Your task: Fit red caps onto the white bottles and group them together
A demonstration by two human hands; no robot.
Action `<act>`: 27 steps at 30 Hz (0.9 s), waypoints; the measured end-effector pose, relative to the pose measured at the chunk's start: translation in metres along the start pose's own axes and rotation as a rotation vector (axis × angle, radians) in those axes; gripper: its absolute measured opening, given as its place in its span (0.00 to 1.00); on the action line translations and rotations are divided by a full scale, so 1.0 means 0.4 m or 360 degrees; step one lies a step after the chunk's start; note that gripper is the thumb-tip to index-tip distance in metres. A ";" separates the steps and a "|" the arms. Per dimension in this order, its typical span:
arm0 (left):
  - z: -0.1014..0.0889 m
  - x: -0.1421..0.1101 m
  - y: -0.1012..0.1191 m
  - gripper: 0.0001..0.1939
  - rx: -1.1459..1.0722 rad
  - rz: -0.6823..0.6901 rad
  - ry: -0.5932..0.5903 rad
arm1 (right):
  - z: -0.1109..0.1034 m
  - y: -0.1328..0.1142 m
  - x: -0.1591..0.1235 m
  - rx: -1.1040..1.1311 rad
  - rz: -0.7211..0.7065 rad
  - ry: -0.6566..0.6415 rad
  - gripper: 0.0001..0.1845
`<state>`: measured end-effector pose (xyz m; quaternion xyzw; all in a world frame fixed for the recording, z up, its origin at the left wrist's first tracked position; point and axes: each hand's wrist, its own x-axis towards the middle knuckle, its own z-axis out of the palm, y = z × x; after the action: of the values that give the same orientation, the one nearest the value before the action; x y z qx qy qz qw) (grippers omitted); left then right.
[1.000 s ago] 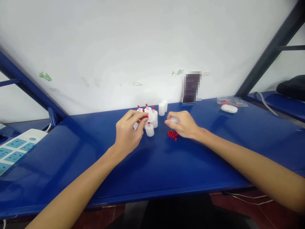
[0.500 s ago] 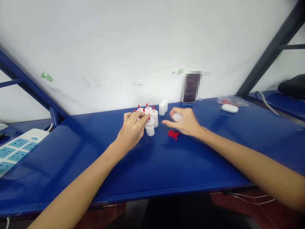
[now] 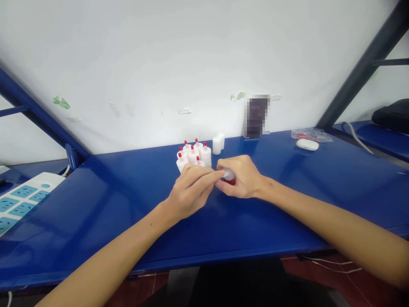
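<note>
My right hand (image 3: 241, 177) is wrapped round a small white squeeze bottle (image 3: 228, 174), mostly hidden by its fingers. My left hand (image 3: 194, 187) reaches across from the left, its fingers pressed together at the near end of that same bottle; what lies under the fingertips is hidden. Small red caps (image 3: 230, 182) show partly below the bottle, between the hands. Behind my left hand stands a group of several white bottles (image 3: 192, 155) with red-tipped nozzles, upright and close together.
Two white bottles without visible red tips (image 3: 217, 145) stand near the wall. A blurred phone (image 3: 256, 117) leans there. At the right lie a white rounded case (image 3: 307, 145) and a clear bag with red pieces (image 3: 315, 135). A power strip (image 3: 24, 200) is on the left of the blue table (image 3: 223, 230).
My left hand has left the red-tipped bottles and moved right to the held bottle. My right hand has come slightly left and down, over the red caps, still holding its bottle.
</note>
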<state>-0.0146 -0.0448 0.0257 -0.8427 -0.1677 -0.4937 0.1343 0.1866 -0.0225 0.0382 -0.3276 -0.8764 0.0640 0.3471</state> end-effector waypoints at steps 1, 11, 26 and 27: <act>0.004 -0.001 0.008 0.19 -0.0039 -0.0002 0.0003 | 0.001 -0.006 0.000 0.0013 -0.0022 -0.0025 0.17; 0.012 -0.002 0.015 0.16 -0.0098 -0.0046 -0.0027 | -0.003 -0.012 -0.001 0.0079 -0.0052 -0.0186 0.17; -0.040 0.035 -0.086 0.07 0.0391 -0.0363 0.0205 | 0.001 0.116 0.018 0.0804 0.0556 0.0438 0.13; -0.040 0.032 -0.092 0.08 0.0412 -0.0354 0.0184 | 0.004 0.132 0.021 0.0937 0.0638 0.0490 0.13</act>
<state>-0.0366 -0.0157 0.0467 -0.7648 -0.3140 -0.5275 0.1955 0.2091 0.0240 0.0238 -0.3845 -0.6768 0.3294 0.5344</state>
